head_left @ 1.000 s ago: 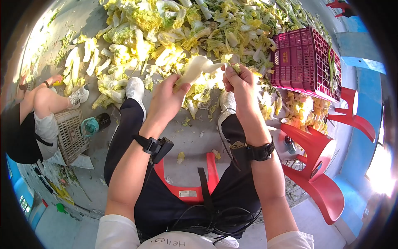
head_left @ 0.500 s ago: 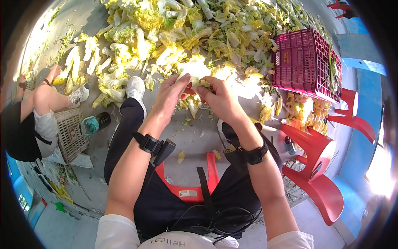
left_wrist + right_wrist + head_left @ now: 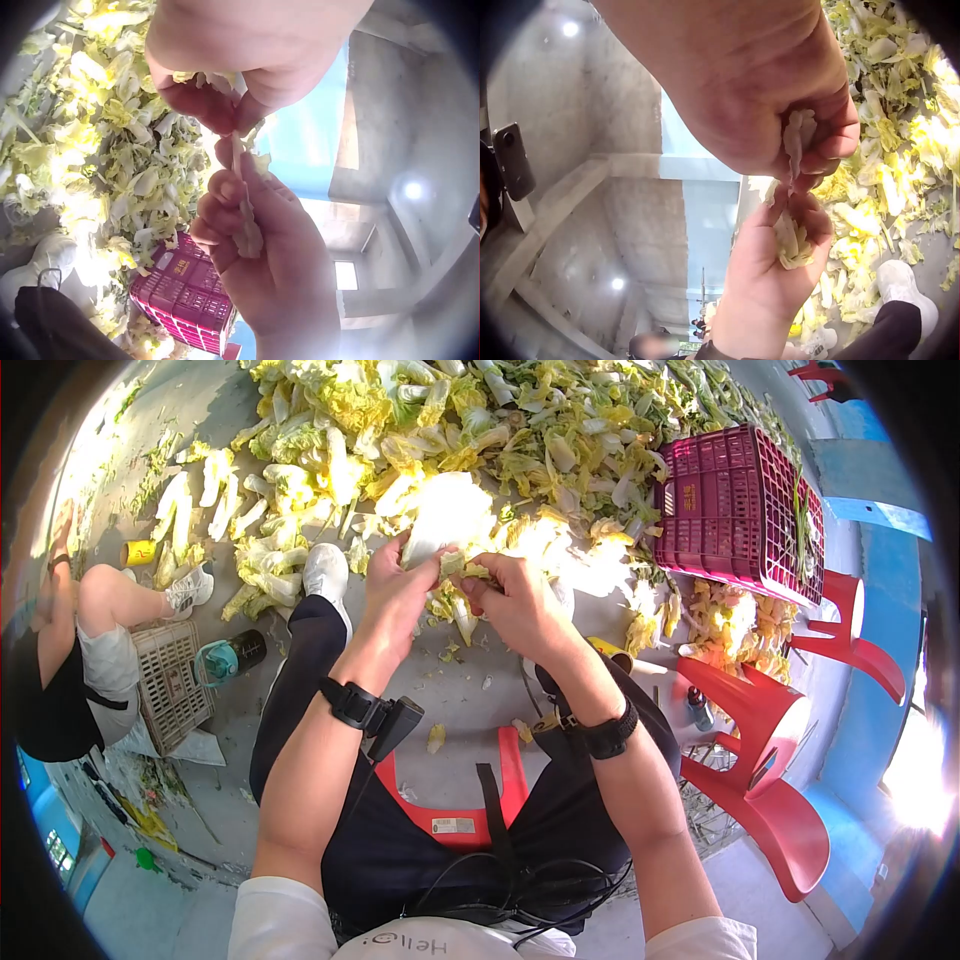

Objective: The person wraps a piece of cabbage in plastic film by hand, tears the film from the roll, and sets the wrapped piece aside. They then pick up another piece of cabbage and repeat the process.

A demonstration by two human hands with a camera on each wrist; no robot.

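In front of my knees, my left hand (image 3: pixel 400 595) pinches a pale Chinese cabbage leaf (image 3: pixel 447 520), whose broad white part glares in the sunlight. My right hand (image 3: pixel 520 605) is close beside it, with thumb and fingers on a torn, yellowish-green edge of leaf. The left wrist view shows a strip of leaf (image 3: pixel 246 225) running along the right hand's curled fingers, the fingertips of both hands nearly meeting. From the right wrist, one leaf piece (image 3: pixel 798 139) shows inside the right hand and another (image 3: pixel 789 240) in the left palm.
A large heap of loose cabbage leaves (image 3: pixel 400 420) covers the floor ahead. A magenta crate (image 3: pixel 705 510) stands at the right, near red stools (image 3: pixel 760 760). On the left, another person sits beside a beige crate (image 3: pixel 175 685) and a teal-lidded bottle (image 3: pixel 225 660).
My right hand has moved left and nearer to me, close against the left hand. The leaf, earlier stretched between separated hands, now rises above the left hand. My right knee has swung outward.
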